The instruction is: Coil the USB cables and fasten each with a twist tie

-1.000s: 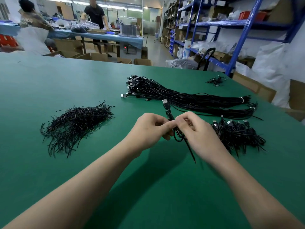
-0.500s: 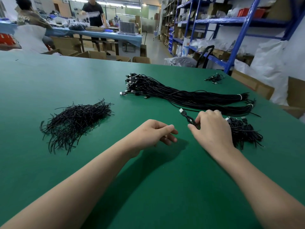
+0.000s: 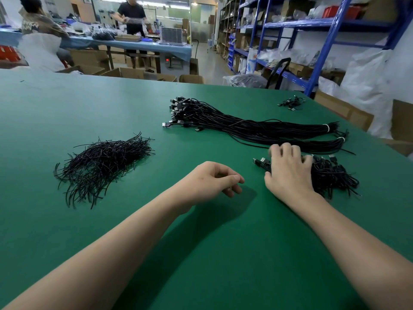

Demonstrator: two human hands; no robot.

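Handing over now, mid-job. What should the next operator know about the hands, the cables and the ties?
Left hand: loosely curled, empty, over the green table.
Right hand: on a coiled cable at the edge of the finished pile; its grip is hidden.
Twist ties: heap on the left.
Uncoiled cables: long bundle behind the hands.
Done: the finished pile.
Left: the long bundle, cable by cable.
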